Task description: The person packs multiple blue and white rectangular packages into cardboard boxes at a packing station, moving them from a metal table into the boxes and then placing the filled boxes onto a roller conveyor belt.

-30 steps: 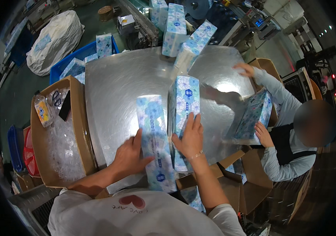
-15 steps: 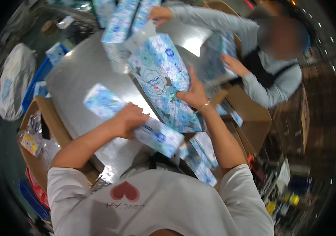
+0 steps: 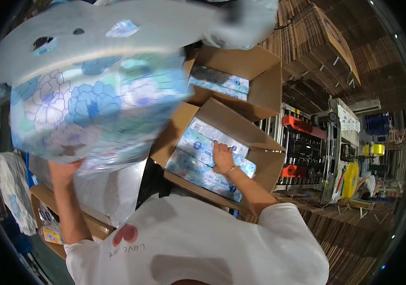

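Inspecting from nearest to farthest, I record first 1 raised floral pack (image 3: 91,107), blue and white in glossy film, held up outside any carton and partly blurred. The left hand (image 3: 65,170) appears to hold it at its lower edge; the fingers are behind the pack, so I cannot tell how wide they are set.

The right hand (image 3: 223,159) reaches into the near carton (image 3: 177,128), its fingers extended, slightly apart and laid over the bagged packs (image 3: 203,173) inside. At least 2 of these lie side by side, and in my judgement that carton is well filled. Its flaps stand open; closure is not done.

The metal table (image 3: 120,190) shows at the left, below the raised pack. Past the near carton, the second carton (image 3: 265,71) likewise contains floral packs (image 3: 219,81), with its flaps also up. Outstanding, as I judge it: 1 pack not boxed and 2 cartons not closed. Farther off stands a stack of flattened cardboard (image 3: 303,45).
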Demonstrator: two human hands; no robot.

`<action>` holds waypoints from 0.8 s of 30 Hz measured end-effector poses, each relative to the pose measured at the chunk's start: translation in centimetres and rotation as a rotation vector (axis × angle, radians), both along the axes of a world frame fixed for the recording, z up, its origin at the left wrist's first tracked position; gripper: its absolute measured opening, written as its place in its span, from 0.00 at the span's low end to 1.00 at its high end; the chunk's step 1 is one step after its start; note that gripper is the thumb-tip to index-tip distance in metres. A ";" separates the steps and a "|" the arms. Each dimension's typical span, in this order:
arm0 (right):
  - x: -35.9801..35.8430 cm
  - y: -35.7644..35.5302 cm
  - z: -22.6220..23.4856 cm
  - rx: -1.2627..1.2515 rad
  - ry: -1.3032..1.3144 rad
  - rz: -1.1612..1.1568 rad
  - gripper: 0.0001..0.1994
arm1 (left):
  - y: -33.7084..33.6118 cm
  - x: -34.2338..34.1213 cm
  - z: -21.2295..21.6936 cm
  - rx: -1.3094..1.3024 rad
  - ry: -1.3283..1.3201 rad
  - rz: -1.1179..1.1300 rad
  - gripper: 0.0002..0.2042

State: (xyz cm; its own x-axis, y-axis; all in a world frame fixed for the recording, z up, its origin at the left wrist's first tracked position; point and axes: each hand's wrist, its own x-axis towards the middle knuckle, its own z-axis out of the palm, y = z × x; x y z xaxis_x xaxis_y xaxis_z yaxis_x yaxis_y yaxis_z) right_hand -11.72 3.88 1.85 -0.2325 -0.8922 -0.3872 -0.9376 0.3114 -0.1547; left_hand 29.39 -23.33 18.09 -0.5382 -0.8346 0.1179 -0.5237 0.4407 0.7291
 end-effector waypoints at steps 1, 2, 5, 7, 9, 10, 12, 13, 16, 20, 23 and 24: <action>0.6 -1.9 1.2 0.044 0.028 -0.056 0.44 | 1.1 -3.6 0.0 0.078 0.072 -0.054 0.35; 0.1 -2.5 2.0 0.118 -0.031 -0.011 0.41 | 2.5 -8.3 0.5 0.285 0.270 -0.114 0.35; -1.2 -0.3 0.7 0.001 -0.113 0.041 0.34 | 6.9 -25.1 4.1 0.124 0.555 -0.742 0.37; -0.6 1.3 -2.9 -0.197 -0.143 0.101 0.31 | 11.5 -32.6 1.3 -0.365 0.320 -0.880 0.35; 0.2 1.8 -4.9 -0.399 -0.183 0.183 0.28 | 15.6 -37.7 -6.9 -0.507 0.108 -0.953 0.32; 0.9 0.9 -1.8 -0.305 -0.154 0.112 0.26 | 16.4 -39.4 -9.2 -0.511 -0.039 -0.949 0.31; 2.0 1.2 2.8 -0.239 -0.002 0.064 0.25 | 17.0 -42.4 -11.5 -0.524 -0.312 -0.942 0.29; 2.3 1.8 4.2 -0.272 0.102 0.082 0.26 | 16.2 -42.5 -12.0 -0.493 -0.278 -0.977 0.32; -0.2 1.9 11.5 -0.202 -0.271 -0.077 0.27 | 14.2 -39.3 -13.2 -0.524 -0.247 -1.038 0.38; -5.2 7.2 1.3 -0.054 0.237 -0.359 0.32 | 11.0 -32.8 -14.3 -0.332 -0.369 -0.846 0.35; -7.5 2.7 2.5 0.482 -0.012 -0.379 0.35 | 9.2 -30.9 -16.8 -0.329 -0.388 -0.835 0.35; -8.8 2.4 1.1 0.532 -0.058 -0.355 0.34 | 9.3 -31.3 -16.3 -0.325 -0.385 -0.834 0.34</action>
State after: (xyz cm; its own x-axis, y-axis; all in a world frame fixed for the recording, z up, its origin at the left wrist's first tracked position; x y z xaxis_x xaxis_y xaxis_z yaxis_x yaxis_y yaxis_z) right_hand -20.49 6.32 2.94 -0.4438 -0.4472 -0.7766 -0.7582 0.6493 0.0595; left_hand -1.87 -14.02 1.79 -0.9915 -0.1258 -0.0323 -0.1291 0.9275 0.3508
